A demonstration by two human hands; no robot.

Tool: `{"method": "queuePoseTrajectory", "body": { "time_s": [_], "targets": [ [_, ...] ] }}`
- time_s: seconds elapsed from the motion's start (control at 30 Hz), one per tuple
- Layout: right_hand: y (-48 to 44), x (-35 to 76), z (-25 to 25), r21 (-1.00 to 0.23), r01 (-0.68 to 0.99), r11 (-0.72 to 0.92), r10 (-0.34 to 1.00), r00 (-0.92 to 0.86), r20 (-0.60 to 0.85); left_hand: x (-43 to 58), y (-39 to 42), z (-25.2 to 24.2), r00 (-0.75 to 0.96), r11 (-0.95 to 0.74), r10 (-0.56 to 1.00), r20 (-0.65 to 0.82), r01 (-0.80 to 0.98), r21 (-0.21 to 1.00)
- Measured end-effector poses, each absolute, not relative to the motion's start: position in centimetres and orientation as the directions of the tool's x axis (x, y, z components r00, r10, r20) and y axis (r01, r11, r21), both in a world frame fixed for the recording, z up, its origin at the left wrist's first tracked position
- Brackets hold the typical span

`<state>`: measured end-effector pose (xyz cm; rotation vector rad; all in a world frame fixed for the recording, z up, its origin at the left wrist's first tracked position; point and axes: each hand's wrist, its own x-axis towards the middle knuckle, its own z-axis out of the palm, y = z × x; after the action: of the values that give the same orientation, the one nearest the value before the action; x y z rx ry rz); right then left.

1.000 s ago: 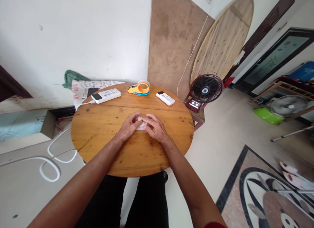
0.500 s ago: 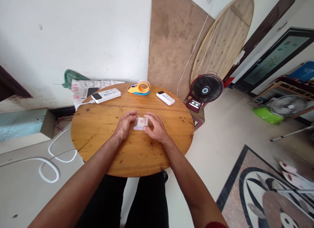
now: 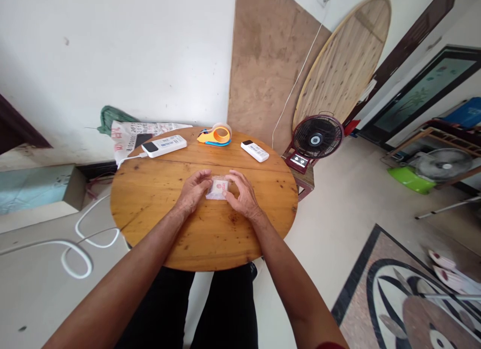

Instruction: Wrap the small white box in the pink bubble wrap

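A small flat square packet (image 3: 219, 187), white with red print in clear plastic wrapping, lies on the round wooden table (image 3: 203, 238) between my hands. My left hand (image 3: 193, 191) is at its left side, fingers curved, with the thumb against the wrapping's upper left edge. On the other side, my right hand (image 3: 243, 196) holds the packet's right edge, thumb at the lower right corner and index finger at the upper right. The underside of the packet is hidden.
Toward the table's back edge are a white power bank (image 3: 165, 146) with a cable plugged in, an orange and blue tape dispenser (image 3: 215, 135) and a second white power bank (image 3: 254, 151). A dark red fan (image 3: 317, 138) stands on a stool at the right.
My left thumb has come in against the packet's wrapping. The packet has turned slightly, and more of its printed face and clear wrapping shows. The view has shifted a little.
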<state>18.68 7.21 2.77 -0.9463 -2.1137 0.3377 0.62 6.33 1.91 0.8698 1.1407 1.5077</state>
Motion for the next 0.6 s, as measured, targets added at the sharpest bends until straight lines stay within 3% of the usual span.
{"method": "queuePoseTrajectory", "body": {
  "time_s": [0.13,0.27,0.43,0.6],
  "targets": [
    [7.4,18.6,2.7,-0.547,0.482,0.684,0.727,-0.389,0.565,0.7,6.2,1.8,-0.188,-0.043,0.982,-0.001,-0.228,0.973],
    [7.4,18.7,2.7,-0.669,0.418,0.615,0.789,-0.310,0.531,0.7,6.1,1.8,-0.169,-0.042,0.986,0.007,-0.201,0.979],
    [8.5,18.6,1.7,-0.852,0.354,0.386,0.922,-0.118,0.369,0.7,6.2,1.6,-0.149,-0.030,0.989,-0.003,-0.218,0.975],
    [10.2,18.8,0.9,-0.948,0.258,0.187,0.981,-0.006,0.192,0.6,6.4,1.3,-0.146,-0.035,0.989,-0.002,-0.250,0.968]
  ]
}}
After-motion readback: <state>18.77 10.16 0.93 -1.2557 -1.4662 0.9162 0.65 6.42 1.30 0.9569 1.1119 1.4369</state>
